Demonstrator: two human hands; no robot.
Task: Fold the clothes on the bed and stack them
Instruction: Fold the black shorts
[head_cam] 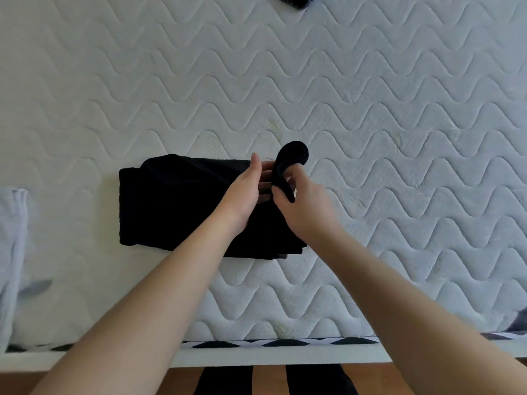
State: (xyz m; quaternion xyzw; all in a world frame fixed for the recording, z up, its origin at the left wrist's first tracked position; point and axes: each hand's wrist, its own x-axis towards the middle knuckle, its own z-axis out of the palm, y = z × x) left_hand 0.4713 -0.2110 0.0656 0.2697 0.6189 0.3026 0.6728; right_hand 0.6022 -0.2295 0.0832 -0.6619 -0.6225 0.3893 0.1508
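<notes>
A folded black garment [171, 201] lies on the white quilted mattress [370, 124], near the front edge. My left hand [242, 195] lies flat with straight fingers on the garment's right part. My right hand [302, 206] pinches a black strip of the garment [291, 161], lifted and curled over above the right end. Both forearms reach in from the bottom of the view. The garment's right edge is partly hidden by my hands.
A white cloth [12, 252] lies at the left edge of the mattress. A dark item [293, 0] shows at the top edge, another dark piece [520, 320] at the far right. Below the mattress's front edge is a black-and-white patterned trim [256, 343] and a wooden floor [182, 380].
</notes>
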